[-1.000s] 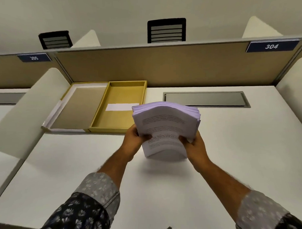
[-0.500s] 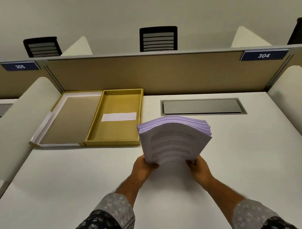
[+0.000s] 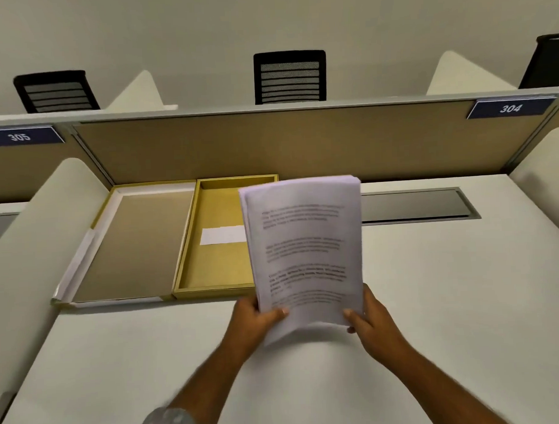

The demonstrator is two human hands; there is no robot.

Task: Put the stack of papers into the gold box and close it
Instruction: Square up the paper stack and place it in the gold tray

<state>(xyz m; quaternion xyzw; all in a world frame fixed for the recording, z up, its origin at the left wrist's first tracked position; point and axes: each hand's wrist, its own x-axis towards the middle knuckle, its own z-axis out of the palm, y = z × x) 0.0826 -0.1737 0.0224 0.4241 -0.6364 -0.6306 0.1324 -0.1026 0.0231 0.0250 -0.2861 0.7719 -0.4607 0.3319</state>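
A thick stack of printed white papers (image 3: 305, 249) is held up above the desk, its face toward me, covering the right edge of the gold box. My left hand (image 3: 253, 320) grips its lower left corner and my right hand (image 3: 370, 319) grips its lower right corner. The gold box (image 3: 216, 264) lies open on the desk at the back left, a small white slip (image 3: 222, 235) on its floor. Its lid (image 3: 130, 245) lies folded flat to the left, grey-brown inside with a white border.
A white desk (image 3: 433, 301) with a tan partition (image 3: 301, 141) at the back and rounded white side dividers (image 3: 35, 252). A grey cable hatch (image 3: 414, 205) sits flush in the desk behind the papers. Black chairs (image 3: 290, 76) stand beyond the partition.
The stack has been raised and turned more upright and flat, and it has shifted left so that it now overlaps the box's right side. Both hands still grip its lower corners.
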